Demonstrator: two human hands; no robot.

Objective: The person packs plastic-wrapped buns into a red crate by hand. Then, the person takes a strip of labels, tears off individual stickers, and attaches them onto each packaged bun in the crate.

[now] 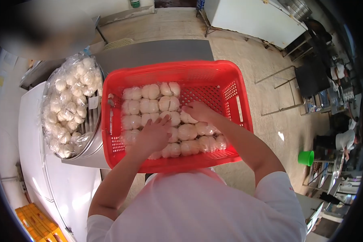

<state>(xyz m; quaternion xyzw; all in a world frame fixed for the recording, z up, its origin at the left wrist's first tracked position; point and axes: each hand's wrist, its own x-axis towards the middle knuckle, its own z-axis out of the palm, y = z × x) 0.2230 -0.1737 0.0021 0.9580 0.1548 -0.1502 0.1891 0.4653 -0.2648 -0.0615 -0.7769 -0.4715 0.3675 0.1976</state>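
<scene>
A red plastic basket (pixel 174 68) stands in front of me, with rows of pale round buns (pixel 149 106) in clear wrapping inside it. My right hand (pixel 200 112) reaches in from the right, its fingers closed on a wrapped pack of buns (pixel 187 117) at the end of a row. Over the buns on the near left rests my left hand (pixel 154 133), fingers spread and pointing forward. That hand hides part of the packs under it. At the basket's back right, the perforated bottom (pixel 201 96) shows.
Left of the basket, a round metal tray (pixel 93 126) holds many more buns in clear bags (pixel 70 101). A grey table (pixel 157 50) extends behind. Yellow crates (pixel 38 222) sit at lower left. To the right are a metal-legged stool (pixel 310 80), a green bucket (pixel 306 157) and another person (pixel 344 141).
</scene>
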